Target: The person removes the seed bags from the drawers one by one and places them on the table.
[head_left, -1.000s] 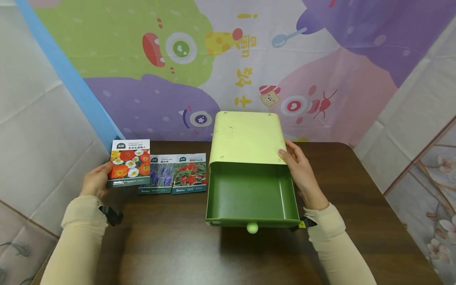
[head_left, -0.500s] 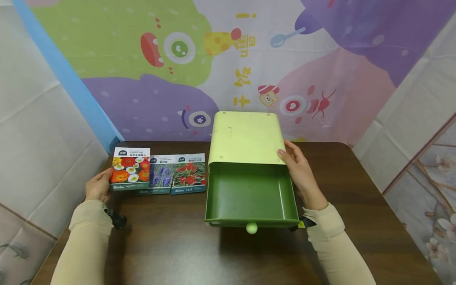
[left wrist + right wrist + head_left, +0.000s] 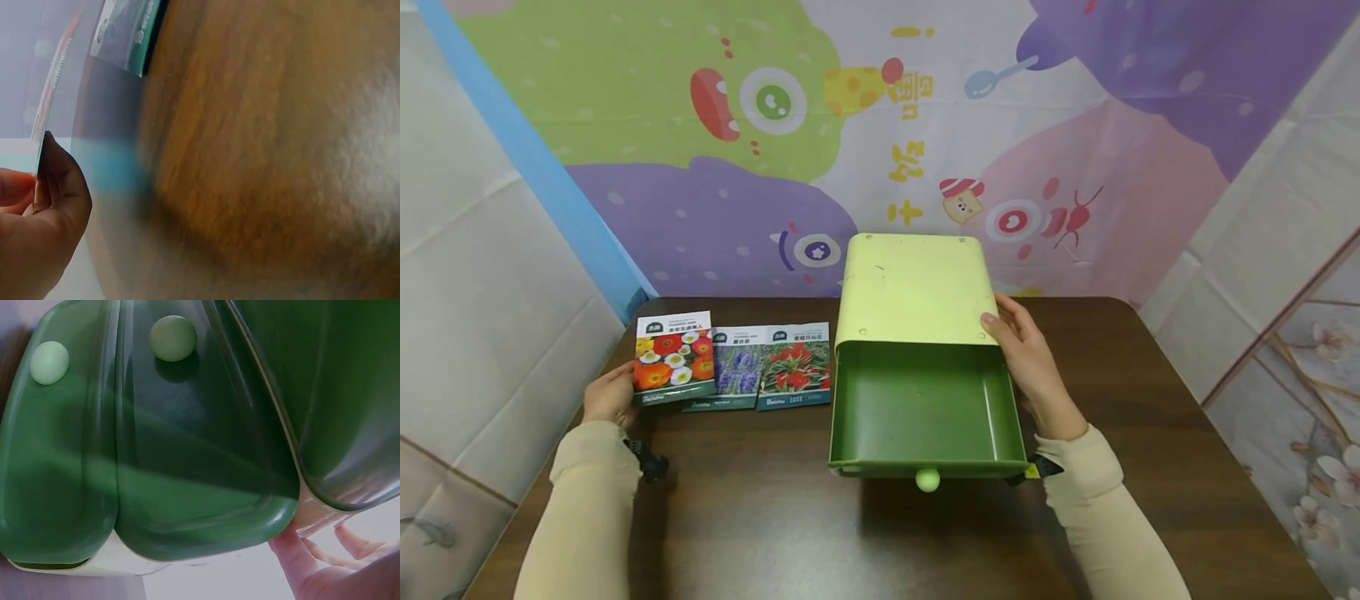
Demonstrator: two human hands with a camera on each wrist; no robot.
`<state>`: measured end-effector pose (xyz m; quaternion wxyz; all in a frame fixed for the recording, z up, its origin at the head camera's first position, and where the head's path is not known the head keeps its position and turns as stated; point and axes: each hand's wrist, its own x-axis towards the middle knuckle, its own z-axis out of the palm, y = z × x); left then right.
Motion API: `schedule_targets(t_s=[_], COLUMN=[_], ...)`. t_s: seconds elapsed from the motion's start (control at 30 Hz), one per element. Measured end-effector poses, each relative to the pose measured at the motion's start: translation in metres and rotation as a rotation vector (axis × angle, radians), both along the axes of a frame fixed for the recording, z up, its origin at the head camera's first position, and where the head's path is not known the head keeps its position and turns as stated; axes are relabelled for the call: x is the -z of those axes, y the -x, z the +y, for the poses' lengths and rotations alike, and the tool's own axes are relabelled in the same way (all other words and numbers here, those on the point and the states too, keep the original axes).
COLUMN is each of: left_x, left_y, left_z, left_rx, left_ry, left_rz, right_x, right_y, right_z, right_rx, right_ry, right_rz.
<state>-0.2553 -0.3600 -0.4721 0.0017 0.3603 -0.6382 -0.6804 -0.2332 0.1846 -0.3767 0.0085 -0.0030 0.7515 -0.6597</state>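
My left hand [image 3: 610, 396] pinches the left edge of a seed packet [image 3: 673, 354] with red, orange and white poppies on it. That packet overlaps the left side of a lavender seed packet [image 3: 736, 371], which lies by a packet with red flowers [image 3: 795, 367]. In the left wrist view the pinched packet [image 3: 53, 87] shows edge-on between thumb and fingers. My right hand [image 3: 1033, 362] rests against the right side of a pale yellow drawer cabinet [image 3: 917, 287], thumb at its front top corner. The cabinet's top drawer [image 3: 925, 417] is pulled out, with nothing inside.
Two closed green drawers, one with a round knob [image 3: 174, 339], show below the pulled-out one in the right wrist view. Everything stands on a dark wooden table [image 3: 760, 517]. A cartoon-print cloth [image 3: 737, 217] hangs along the back edge.
The left hand has lowered the poppy packet toward the other packets, and it now tilts slightly. The right hand and the cabinet have stayed in place.
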Motion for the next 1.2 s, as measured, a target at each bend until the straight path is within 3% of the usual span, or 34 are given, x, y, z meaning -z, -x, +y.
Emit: schedule_targets(t_s=[0.33, 0.53, 0.83, 0.97, 1.2], left_x=[0.0016, 0.0027, 0.0016, 0.0034, 0.0052], left_y=[-0.0039, -0.0057, -0.0071, -0.0059, -0.0059], left_z=[0.0004, -0.0018, -0.0018, -0.0017, 0.0008], left_rx=[-0.050, -0.101, -0.123, -0.104, 0.005], left_ry=[0.132, 0.097, 0.099, 0.174, 0.259], left_rz=[0.019, 0.039, 0.035, 0.008, -0.075], right_x=[0.0008, 0.0006, 0.0004, 0.0007, 0.0003], right_y=[0.0009, 0.0010, 0.0013, 0.0011, 0.0004], right_z=[0.0003, 0.0000, -0.0006, -0.0006, -0.0004], right_rx=[-0.002, -0.001, 0.008, 0.005, 0.005], right_ry=[0.005, 0.003, 0.006, 0.004, 0.001], right_rz=[0.004, 0.012, 0.003, 0.000, 0.001])
